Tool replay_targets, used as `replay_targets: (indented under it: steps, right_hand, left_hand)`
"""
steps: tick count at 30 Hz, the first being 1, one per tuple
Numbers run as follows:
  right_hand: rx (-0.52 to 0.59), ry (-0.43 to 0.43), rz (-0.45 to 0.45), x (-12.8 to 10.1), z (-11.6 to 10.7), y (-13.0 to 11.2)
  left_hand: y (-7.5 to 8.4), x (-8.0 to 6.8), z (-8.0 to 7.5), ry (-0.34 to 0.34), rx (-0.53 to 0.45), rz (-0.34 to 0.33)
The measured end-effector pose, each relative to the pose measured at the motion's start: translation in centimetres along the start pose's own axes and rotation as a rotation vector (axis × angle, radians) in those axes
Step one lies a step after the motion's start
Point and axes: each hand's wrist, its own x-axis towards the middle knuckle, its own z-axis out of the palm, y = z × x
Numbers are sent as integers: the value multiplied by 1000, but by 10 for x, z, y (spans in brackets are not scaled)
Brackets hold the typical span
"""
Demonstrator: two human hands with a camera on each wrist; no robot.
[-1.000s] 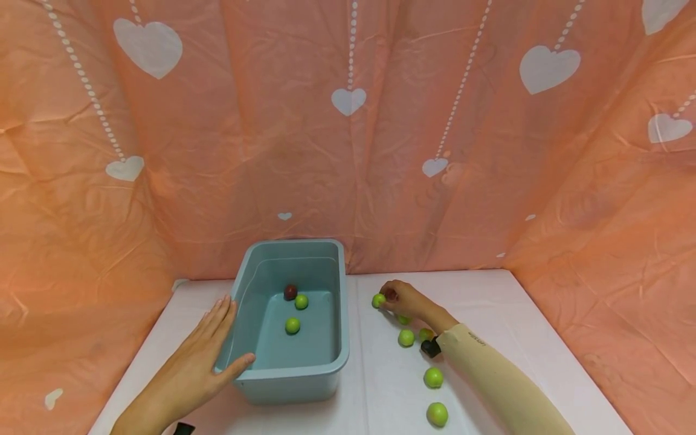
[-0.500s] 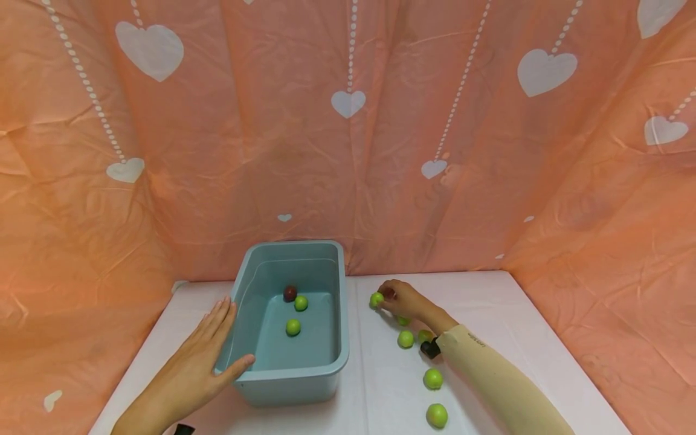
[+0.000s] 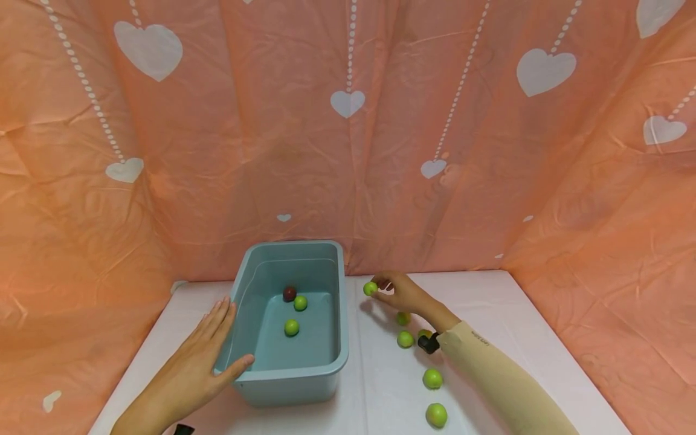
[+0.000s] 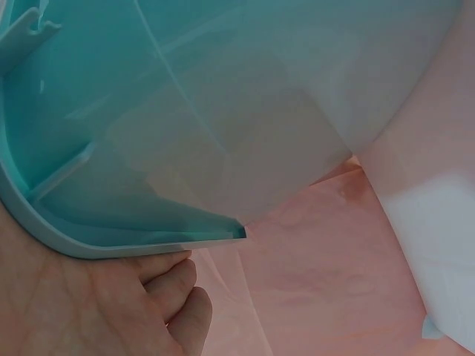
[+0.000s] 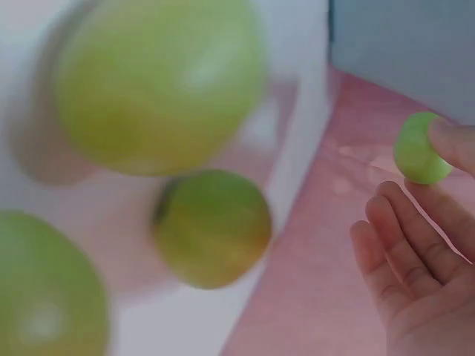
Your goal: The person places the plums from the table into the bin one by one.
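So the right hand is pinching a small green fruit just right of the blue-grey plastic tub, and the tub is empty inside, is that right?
Not quite. The right hand does pinch a small green fruit just right of the blue-grey plastic tub, but the tub is not empty: the head view shows two green fruits and a dark red fruit lying in it.

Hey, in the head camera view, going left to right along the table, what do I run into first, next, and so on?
Left hand → blue tub → small green fruit pinched in the right hand → cream sleeve.
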Motion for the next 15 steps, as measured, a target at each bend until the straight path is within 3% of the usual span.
replay_targets:
  steps: [6, 15]
  right_hand:
    - [-18, 47, -88, 3, -9, -13]
    - [-4, 47, -101, 7, -18, -31]
  left_hand:
    - [0, 0, 0, -5, -5, -3]
    - [-1, 0, 0, -1, -10, 0]
